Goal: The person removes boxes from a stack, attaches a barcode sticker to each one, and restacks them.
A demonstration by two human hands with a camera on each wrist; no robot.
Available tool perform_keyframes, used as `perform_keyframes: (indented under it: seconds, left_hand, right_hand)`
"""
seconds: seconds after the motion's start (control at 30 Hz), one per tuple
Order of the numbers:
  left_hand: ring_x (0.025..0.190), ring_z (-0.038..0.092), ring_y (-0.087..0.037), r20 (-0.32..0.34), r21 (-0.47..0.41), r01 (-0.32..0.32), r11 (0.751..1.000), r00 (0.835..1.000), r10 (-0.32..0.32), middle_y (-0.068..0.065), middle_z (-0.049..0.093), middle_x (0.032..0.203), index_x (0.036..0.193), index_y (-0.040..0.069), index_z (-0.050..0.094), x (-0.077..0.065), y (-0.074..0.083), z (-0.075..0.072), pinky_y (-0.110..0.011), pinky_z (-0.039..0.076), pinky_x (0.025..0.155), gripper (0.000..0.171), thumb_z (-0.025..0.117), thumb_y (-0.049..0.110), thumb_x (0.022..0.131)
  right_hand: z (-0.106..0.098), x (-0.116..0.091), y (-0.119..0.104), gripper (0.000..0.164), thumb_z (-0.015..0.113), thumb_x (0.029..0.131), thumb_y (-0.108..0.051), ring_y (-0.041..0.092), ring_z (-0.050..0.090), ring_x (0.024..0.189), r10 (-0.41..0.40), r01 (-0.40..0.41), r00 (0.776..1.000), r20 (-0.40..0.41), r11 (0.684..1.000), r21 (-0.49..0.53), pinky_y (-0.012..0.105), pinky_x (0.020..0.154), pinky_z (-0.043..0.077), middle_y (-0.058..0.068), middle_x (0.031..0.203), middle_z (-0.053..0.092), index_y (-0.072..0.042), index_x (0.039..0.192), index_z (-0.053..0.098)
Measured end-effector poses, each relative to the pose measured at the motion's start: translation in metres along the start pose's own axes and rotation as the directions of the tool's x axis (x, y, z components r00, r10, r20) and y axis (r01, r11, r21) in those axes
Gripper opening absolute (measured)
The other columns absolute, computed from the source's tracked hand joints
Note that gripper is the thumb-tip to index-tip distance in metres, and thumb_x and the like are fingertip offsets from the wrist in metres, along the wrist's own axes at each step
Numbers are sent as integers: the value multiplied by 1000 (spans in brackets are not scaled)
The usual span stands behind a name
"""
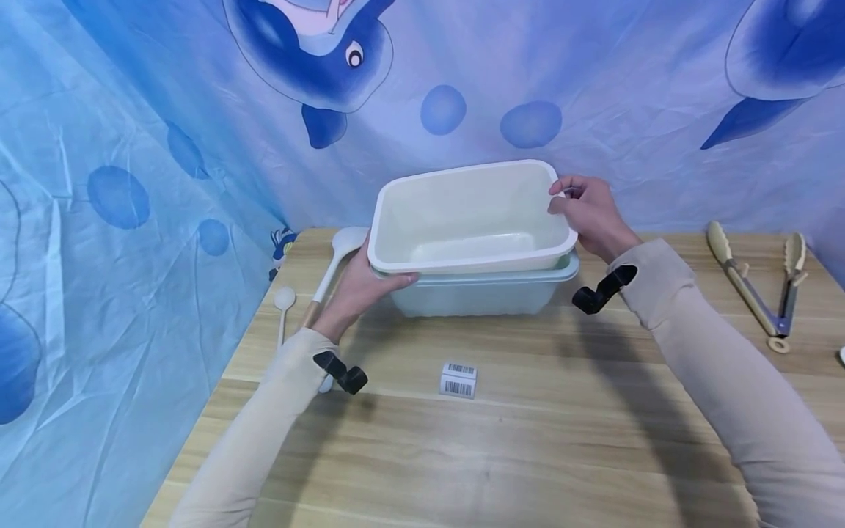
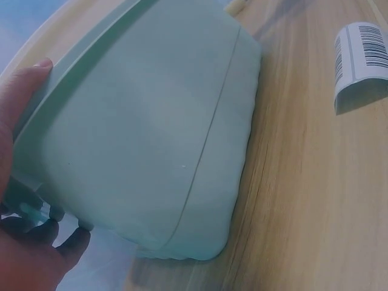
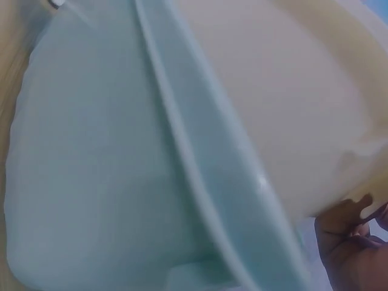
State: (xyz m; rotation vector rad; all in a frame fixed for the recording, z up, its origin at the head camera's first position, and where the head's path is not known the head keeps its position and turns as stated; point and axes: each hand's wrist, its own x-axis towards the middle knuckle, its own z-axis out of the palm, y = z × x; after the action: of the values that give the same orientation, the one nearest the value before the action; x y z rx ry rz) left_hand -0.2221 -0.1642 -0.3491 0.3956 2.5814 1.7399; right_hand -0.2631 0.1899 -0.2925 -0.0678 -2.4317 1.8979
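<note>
A white plastic basin [image 1: 462, 205] sits tilted inside a light green basin [image 1: 475, 297], its right end lifted above the green rim. My right hand [image 1: 590, 213] pinches the white basin's right rim; in the right wrist view the white wall [image 3: 285, 91] rises clear of the green rim, and that hand [image 3: 357, 248] shows only partly at the corner. At the left end, my left hand [image 1: 359, 286] grips the green basin's rim. The left wrist view shows its thumb over the edge and its other fingers under the lip of the green basin [image 2: 139, 127].
A curled barcode label [image 1: 458, 380] lies on the wooden table [image 1: 528, 455] in front of the basins. A large white spoon [image 1: 346, 240] and a small spoon [image 1: 284, 298] lie at left. Tongs [image 1: 752, 293] lie spread at right. A blue printed curtain [image 1: 475, 66] hangs behind.
</note>
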Motion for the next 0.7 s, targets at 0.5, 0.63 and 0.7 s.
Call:
perform_keyframes:
  seconds: [0.5, 0.63, 0.7]
  left_hand:
    - [149, 19, -28, -5, 196, 127, 972, 992, -129, -3, 18, 162, 155, 33, 4, 2, 7, -2, -58, 22, 117, 116, 82, 48, 71]
    - [149, 17, -29, -2, 218, 152, 964, 988, -155, -4, 17, 162, 156, 30, 2, 2, 8, -4, -58, 21, 117, 117, 81, 51, 72]
    - [149, 17, -29, -4, 235, 168, 957, 985, -172, -5, 16, 163, 155, 30, 1, 0, 8, -4, -59, 20, 117, 117, 80, 51, 72]
  right_hand:
    - [-33, -11, -42, 13, 59, 85, 7, 18, 62, 78, -23, 34, 999, -33, 928, 372, 24, 56, 56, 3, 78, 59, -5, 92, 60]
    - [-38, -14, -53, 13, 60, 86, 5, 22, 62, 89, -21, 39, 999, -49, 917, 397, 24, 60, 57, 6, 96, 62, -4, 96, 61]
    - [-40, -16, -57, 12, 61, 86, 4, 22, 63, 89, -27, 48, 998, -58, 914, 403, 24, 60, 58, 7, 100, 62, -3, 96, 62]
